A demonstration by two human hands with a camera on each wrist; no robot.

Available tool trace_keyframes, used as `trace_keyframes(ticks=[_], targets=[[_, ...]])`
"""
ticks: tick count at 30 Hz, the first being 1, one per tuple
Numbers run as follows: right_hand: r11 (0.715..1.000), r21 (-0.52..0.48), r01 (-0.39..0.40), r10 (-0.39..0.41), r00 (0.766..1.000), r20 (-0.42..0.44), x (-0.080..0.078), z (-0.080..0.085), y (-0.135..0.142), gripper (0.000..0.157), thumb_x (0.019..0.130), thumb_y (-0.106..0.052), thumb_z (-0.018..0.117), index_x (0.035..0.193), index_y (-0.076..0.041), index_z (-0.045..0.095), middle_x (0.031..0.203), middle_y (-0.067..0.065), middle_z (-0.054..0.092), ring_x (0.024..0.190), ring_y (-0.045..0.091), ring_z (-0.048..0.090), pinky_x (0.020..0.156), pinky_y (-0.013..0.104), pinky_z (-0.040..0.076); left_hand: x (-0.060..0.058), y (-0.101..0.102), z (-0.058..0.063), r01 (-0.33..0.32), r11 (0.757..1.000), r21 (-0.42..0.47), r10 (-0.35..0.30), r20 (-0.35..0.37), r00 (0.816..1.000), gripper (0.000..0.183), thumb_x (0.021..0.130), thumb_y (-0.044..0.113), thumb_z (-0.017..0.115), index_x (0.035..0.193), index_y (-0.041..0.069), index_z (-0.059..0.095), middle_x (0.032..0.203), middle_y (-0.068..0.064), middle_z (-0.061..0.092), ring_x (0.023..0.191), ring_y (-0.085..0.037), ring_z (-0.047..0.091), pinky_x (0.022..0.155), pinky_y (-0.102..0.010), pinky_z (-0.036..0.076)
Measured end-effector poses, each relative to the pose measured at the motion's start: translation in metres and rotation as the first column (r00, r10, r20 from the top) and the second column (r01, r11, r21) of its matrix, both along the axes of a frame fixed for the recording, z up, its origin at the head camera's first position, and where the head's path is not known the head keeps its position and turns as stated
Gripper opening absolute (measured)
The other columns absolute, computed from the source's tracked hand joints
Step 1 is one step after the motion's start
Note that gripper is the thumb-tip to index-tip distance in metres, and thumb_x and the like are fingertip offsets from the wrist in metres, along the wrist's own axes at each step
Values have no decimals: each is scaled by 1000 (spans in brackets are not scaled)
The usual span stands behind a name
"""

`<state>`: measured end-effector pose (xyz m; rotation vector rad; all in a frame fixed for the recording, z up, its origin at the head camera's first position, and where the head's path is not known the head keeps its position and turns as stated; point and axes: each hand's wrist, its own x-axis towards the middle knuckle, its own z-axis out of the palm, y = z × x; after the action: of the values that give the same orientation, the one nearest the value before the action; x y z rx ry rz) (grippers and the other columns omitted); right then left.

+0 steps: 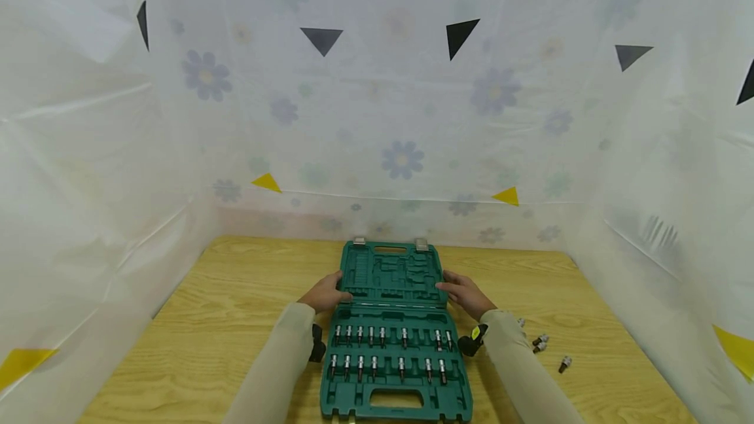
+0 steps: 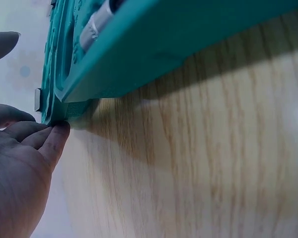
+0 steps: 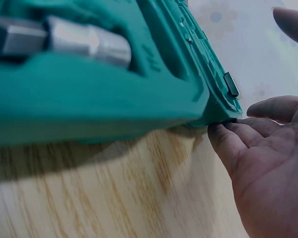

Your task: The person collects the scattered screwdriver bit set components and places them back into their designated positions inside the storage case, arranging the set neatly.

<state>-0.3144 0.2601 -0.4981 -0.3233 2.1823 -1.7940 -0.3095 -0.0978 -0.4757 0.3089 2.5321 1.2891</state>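
Green case (image 1: 389, 347) lies flat on the surface (image 1: 247, 293) — stiff plastic, I'd guess, heavier around the bits (image 1: 404, 337). Left hand (image 1: 324, 293), right hand (image 1: 468, 294) touch the lid (image 1: 391, 273) sides, thumbs apart from fingers — solid hold spots.

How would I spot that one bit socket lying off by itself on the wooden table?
Find the open green tool case mid-table, then look past the person's right sleeve to the loose bit sockets. Yours is silver with a dark tip; it lies alone, farther right and nearer the person than the other loose ones.
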Motion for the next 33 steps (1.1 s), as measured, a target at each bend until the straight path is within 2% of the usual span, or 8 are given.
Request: trace_keyframes(ticks=[16, 23, 33], targets=[[1000, 12, -4, 4, 1000, 4, 1, 2, -1, 75, 102, -24, 49, 152, 5, 2, 159, 24, -3, 145, 41, 4, 115, 53, 15, 1, 2, 1, 0, 1000, 13, 0, 22, 1000, 78, 92, 15, 61, 152, -4, 16, 157, -23, 15, 142, -42, 17, 111, -57, 23], [999, 26, 31, -32, 999, 12, 2, 4, -3, 78, 101, -31, 51, 153, 3, 5, 160, 22, 1, 145, 39, 7, 115, 52, 17, 1, 1, 1, 0, 1000, 2, 0, 21, 1000, 77, 93, 19, 61, 152, -4, 16, 157, -23, 16, 142, -42, 18, 111, -57, 23], [999, 42, 28, -28, 1000, -1, 4, 6, -5, 77, 101, -31, 51, 153, 4, 5, 159, 23, 1, 144, 40, 7, 114, 53, 17, 1, 2, -1, 7, 1000, -18, -7, -2, 1000, 78, 93, 22, 63, 151, -5, 18, 156, -24, 18, 142, -42, 20, 110, -57, 24]])
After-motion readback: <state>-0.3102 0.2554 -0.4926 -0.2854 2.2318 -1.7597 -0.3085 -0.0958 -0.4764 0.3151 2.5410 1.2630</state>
